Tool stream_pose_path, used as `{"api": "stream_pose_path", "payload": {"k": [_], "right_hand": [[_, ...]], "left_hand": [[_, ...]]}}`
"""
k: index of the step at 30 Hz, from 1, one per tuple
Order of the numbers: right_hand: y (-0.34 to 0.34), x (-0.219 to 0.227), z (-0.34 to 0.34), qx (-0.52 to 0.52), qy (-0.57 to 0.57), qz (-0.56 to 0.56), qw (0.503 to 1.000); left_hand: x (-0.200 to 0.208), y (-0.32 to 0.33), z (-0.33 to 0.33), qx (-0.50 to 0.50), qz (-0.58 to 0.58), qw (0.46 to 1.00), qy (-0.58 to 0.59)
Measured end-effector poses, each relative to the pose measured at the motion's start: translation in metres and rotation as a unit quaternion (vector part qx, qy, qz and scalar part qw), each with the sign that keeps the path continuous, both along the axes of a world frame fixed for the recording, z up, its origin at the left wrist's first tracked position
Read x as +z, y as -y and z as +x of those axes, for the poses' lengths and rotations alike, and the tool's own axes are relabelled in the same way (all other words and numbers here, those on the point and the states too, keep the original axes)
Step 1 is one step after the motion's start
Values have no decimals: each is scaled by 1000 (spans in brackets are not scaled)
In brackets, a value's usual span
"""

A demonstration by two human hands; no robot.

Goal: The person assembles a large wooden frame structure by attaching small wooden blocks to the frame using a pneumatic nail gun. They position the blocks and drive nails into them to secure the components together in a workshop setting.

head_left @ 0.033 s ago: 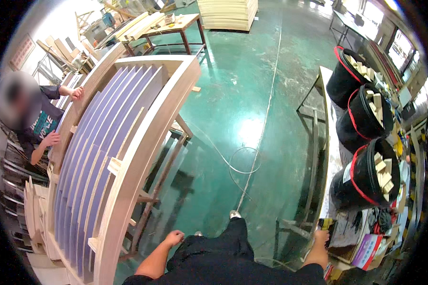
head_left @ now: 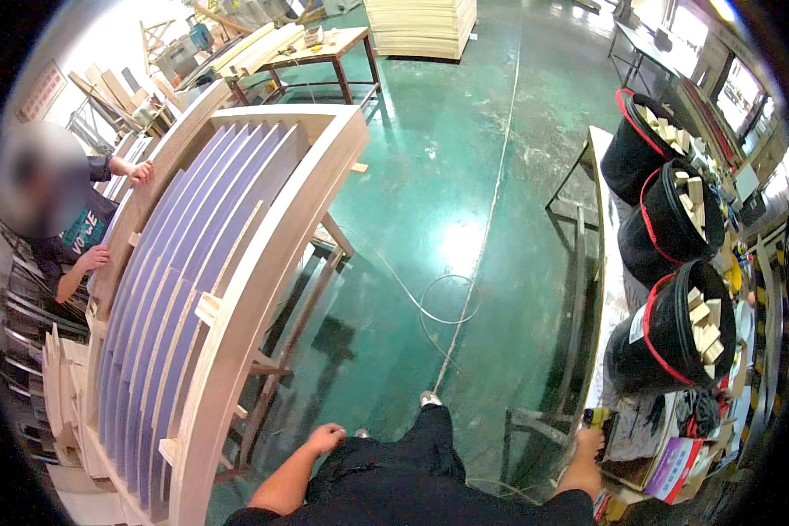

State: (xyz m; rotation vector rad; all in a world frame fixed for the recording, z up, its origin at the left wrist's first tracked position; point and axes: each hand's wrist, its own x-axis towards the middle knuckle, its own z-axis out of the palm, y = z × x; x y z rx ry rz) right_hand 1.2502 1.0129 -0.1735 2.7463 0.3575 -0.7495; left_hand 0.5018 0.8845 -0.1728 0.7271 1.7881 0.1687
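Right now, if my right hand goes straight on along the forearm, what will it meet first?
With the yellow-and-black tool in it, the right hand would probably meet the nearest black bucket at its left side, or narrowly pass it; depth is unclear.

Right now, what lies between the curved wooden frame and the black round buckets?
Head view: green floor, a thin pale looped cord, and the workbench edge.
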Motion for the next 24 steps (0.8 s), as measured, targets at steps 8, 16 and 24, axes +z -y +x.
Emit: {"api": "stream_pose_path", "payload": {"k": [8, 16, 24], "right_hand": [[-51, 43, 29, 41, 13, 30, 999], [-33, -4, 11, 125, 175, 97, 972], [-117, -84, -274, 493, -234, 300, 782]], "left_hand": [[28, -104, 109, -109, 54, 991, 64], [-12, -7, 32, -6, 34, 994, -108], [101, 15, -45, 171, 294, 930, -142]]}}
